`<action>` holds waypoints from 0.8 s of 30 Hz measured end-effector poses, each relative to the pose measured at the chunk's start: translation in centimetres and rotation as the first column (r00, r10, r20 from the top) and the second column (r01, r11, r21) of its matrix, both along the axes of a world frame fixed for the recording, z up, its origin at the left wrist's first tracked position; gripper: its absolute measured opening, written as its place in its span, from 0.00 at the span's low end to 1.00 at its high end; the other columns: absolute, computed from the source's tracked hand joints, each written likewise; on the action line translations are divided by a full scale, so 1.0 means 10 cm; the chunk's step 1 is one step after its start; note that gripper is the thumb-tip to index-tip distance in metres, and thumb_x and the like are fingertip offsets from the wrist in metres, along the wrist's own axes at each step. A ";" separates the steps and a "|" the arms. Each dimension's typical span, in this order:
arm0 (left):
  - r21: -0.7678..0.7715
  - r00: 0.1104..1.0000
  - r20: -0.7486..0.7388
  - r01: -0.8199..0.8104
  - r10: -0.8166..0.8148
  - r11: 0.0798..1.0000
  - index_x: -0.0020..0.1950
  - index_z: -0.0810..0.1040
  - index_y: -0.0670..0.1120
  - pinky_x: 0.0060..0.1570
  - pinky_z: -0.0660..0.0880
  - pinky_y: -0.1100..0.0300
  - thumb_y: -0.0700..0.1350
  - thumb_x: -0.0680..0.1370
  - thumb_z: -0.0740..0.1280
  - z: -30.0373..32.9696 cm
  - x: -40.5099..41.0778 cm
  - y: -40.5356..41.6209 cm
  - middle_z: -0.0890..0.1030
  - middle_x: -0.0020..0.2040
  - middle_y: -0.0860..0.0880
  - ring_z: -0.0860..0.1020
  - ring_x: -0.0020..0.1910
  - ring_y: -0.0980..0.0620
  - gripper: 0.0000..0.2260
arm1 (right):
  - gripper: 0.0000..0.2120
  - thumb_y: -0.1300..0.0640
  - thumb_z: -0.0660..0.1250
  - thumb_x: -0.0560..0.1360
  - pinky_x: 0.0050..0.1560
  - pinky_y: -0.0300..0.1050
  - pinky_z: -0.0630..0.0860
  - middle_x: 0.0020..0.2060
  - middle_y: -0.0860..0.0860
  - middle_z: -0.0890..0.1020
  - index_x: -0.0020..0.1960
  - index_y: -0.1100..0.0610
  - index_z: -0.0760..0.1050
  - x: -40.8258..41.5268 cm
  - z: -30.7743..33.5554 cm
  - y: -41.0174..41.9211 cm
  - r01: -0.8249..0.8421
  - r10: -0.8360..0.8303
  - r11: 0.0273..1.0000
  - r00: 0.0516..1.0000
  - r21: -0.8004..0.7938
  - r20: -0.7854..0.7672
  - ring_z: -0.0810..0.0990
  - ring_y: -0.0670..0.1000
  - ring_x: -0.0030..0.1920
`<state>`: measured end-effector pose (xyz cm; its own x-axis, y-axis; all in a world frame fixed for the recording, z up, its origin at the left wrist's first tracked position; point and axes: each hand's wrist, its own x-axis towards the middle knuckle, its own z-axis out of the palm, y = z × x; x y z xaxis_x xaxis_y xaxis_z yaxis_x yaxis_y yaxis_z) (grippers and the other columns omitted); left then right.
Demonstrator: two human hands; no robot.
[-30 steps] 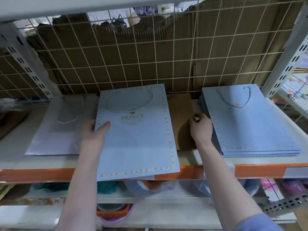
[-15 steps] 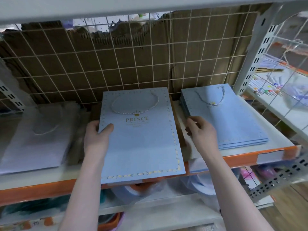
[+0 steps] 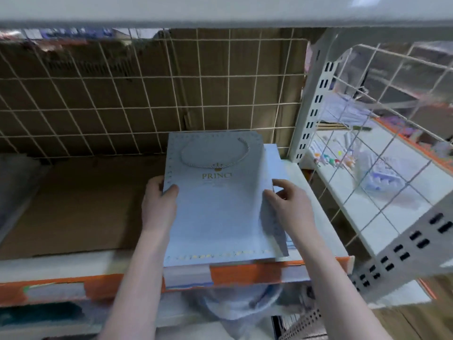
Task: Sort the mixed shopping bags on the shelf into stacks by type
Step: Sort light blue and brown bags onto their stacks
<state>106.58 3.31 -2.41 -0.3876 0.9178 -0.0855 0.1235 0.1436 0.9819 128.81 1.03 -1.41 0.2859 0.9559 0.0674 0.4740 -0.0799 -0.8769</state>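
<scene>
A light blue "PRINCE" shopping bag (image 3: 215, 212) with a white rope handle lies flat over the blue bag stack (image 3: 274, 163) at the right end of the shelf. My left hand (image 3: 159, 204) grips the bag's left edge, thumb on top. My right hand (image 3: 289, 207) pinches its right edge, which curls up slightly. Brown paper bags (image 3: 81, 204) lie flat on the shelf to the left. A pale grey bag (image 3: 14, 187) shows blurred at the far left.
The shelf's orange front edge (image 3: 235, 271) runs below the bags. A wire grid backed by cardboard (image 3: 147, 94) closes the rear. A white perforated upright (image 3: 311, 106) stands right of the stack, with a neighbouring wire shelf (image 3: 380, 173) of small goods beyond.
Both hands carried the PRINCE bag to the right from the shelf's middle onto the blue stack. My right hand went from the stack's edge to the bag's right edge. The view swung right.
</scene>
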 end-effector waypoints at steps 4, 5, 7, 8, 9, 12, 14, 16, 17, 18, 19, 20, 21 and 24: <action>-0.025 0.998 -0.060 0.027 -0.029 0.999 0.61 0.75 0.50 0.55 0.77 0.44 0.41 0.75 0.63 -0.04 0.36 0.09 0.80 0.55 0.49 0.79 0.53 0.46 0.15 | 0.14 0.56 0.65 0.74 0.44 0.44 0.70 0.40 0.50 0.81 0.60 0.54 0.77 0.35 -0.06 0.14 0.031 -0.030 0.999 0.999 -0.028 0.043 0.79 0.52 0.46; -0.029 0.996 -0.081 0.040 -0.042 0.999 0.61 0.76 0.51 0.54 0.77 0.45 0.41 0.75 0.63 -0.04 0.41 0.10 0.80 0.55 0.49 0.79 0.53 0.46 0.15 | 0.14 0.56 0.65 0.75 0.44 0.44 0.70 0.43 0.52 0.82 0.60 0.54 0.77 0.39 -0.08 0.17 0.033 -0.031 0.999 0.998 -0.035 0.054 0.79 0.54 0.48; -0.032 0.989 -0.137 0.053 -0.057 0.998 0.57 0.77 0.53 0.52 0.78 0.45 0.42 0.74 0.62 -0.06 0.50 0.14 0.81 0.54 0.50 0.79 0.52 0.46 0.14 | 0.13 0.57 0.63 0.75 0.44 0.44 0.69 0.47 0.53 0.83 0.59 0.54 0.77 0.46 -0.12 0.24 0.037 -0.033 0.998 0.997 -0.052 0.069 0.79 0.54 0.49; -0.030 0.984 -0.168 0.059 -0.063 0.998 0.54 0.78 0.54 0.51 0.78 0.45 0.42 0.73 0.61 -0.06 0.54 0.16 0.81 0.52 0.51 0.79 0.52 0.46 0.13 | 0.13 0.57 0.63 0.75 0.43 0.44 0.69 0.46 0.52 0.82 0.59 0.54 0.77 0.47 -0.14 0.27 0.038 -0.034 0.997 0.997 -0.060 0.073 0.79 0.54 0.49; -0.028 0.978 -0.197 0.067 -0.071 0.997 0.52 0.78 0.55 0.51 0.78 0.44 0.42 0.73 0.61 -0.08 0.56 0.19 0.81 0.51 0.51 0.79 0.50 0.46 0.13 | 0.13 0.57 0.62 0.75 0.43 0.44 0.69 0.45 0.51 0.82 0.59 0.54 0.77 0.49 -0.16 0.30 0.041 -0.036 0.997 0.996 -0.068 0.077 0.78 0.53 0.48; -0.040 0.954 -0.293 0.051 -0.060 0.998 0.52 0.77 0.59 0.50 0.77 0.44 0.48 0.69 0.60 -0.14 0.59 0.29 0.81 0.51 0.49 0.78 0.51 0.45 0.14 | 0.12 0.58 0.61 0.75 0.44 0.45 0.70 0.41 0.49 0.78 0.57 0.55 0.77 0.49 -0.21 0.37 0.053 -0.046 0.995 0.995 -0.081 0.087 0.76 0.52 0.45; -0.045 0.938 -0.342 0.039 -0.052 0.998 0.53 0.77 0.58 0.51 0.77 0.43 0.51 0.68 0.59 -0.22 0.59 0.35 0.80 0.51 0.48 0.78 0.51 0.44 0.16 | 0.12 0.58 0.61 0.76 0.43 0.46 0.71 0.42 0.51 0.79 0.57 0.55 0.77 0.49 -0.24 0.42 0.055 -0.046 0.995 0.993 -0.083 0.109 0.76 0.53 0.45; -0.050 0.922 -0.385 0.029 -0.046 0.998 0.51 0.78 0.55 0.51 0.77 0.44 0.53 0.67 0.58 -0.28 0.59 0.40 0.80 0.49 0.47 0.78 0.50 0.43 0.17 | 0.12 0.58 0.61 0.76 0.42 0.46 0.70 0.45 0.54 0.80 0.57 0.56 0.77 0.48 -0.28 0.47 0.062 -0.051 0.995 0.989 -0.072 0.139 0.76 0.55 0.47; -0.058 0.913 -0.405 0.033 -0.054 0.998 0.49 0.78 0.53 0.51 0.77 0.44 0.54 0.66 0.58 -0.30 0.60 0.41 0.80 0.48 0.47 0.78 0.48 0.43 0.16 | 0.11 0.58 0.60 0.76 0.40 0.45 0.68 0.46 0.55 0.80 0.56 0.56 0.77 0.49 -0.30 0.50 0.064 -0.054 0.996 0.987 -0.063 0.152 0.76 0.56 0.46; -0.066 0.905 -0.422 0.036 -0.061 0.997 0.47 0.78 0.52 0.51 0.76 0.43 0.55 0.66 0.57 -0.33 0.60 0.43 0.80 0.46 0.46 0.78 0.47 0.42 0.16 | 0.10 0.58 0.60 0.75 0.38 0.45 0.66 0.45 0.57 0.79 0.54 0.57 0.77 0.49 -0.33 0.52 0.069 -0.059 0.996 0.984 -0.055 0.165 0.75 0.56 0.44; -0.069 0.898 -0.434 0.039 -0.065 0.997 0.45 0.78 0.51 0.51 0.76 0.44 0.55 0.66 0.57 -0.35 0.60 0.43 0.80 0.45 0.46 0.78 0.46 0.42 0.15 | 0.09 0.58 0.60 0.75 0.35 0.44 0.64 0.44 0.58 0.78 0.51 0.58 0.77 0.48 -0.35 0.54 0.077 -0.067 0.996 0.981 -0.051 0.180 0.74 0.55 0.42; -0.071 0.893 -0.445 0.037 -0.065 0.997 0.44 0.77 0.51 0.50 0.76 0.45 0.55 0.66 0.57 -0.37 0.60 0.44 0.80 0.44 0.46 0.78 0.45 0.41 0.15 | 0.07 0.58 0.60 0.75 0.33 0.44 0.61 0.43 0.58 0.78 0.48 0.58 0.76 0.48 -0.36 0.55 0.086 -0.075 0.995 0.978 -0.052 0.194 0.72 0.55 0.40; -0.069 0.888 -0.456 0.032 -0.060 0.997 0.43 0.77 0.51 0.48 0.76 0.47 0.55 0.66 0.57 -0.38 0.60 0.44 0.80 0.43 0.45 0.77 0.45 0.40 0.14 | 0.06 0.58 0.61 0.75 0.32 0.45 0.60 0.43 0.59 0.77 0.46 0.59 0.75 0.47 -0.36 0.54 0.095 -0.082 0.994 0.975 -0.054 0.206 0.70 0.54 0.39; -0.048 0.860 -0.509 0.027 -0.048 0.998 0.42 0.76 0.47 0.41 0.74 0.49 0.53 0.68 0.57 -0.42 0.61 0.44 0.78 0.41 0.41 0.76 0.42 0.36 0.13 | 0.08 0.58 0.61 0.75 0.39 0.45 0.63 0.44 0.58 0.75 0.49 0.60 0.76 0.45 -0.36 0.50 0.113 -0.097 0.992 0.967 -0.057 0.236 0.69 0.54 0.43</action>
<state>112.71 7.72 -6.60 -0.3518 0.9327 0.0793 0.6110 0.1646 0.7743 133.33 6.08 -5.03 0.3694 0.9260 0.0781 0.6498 -0.1973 -0.7341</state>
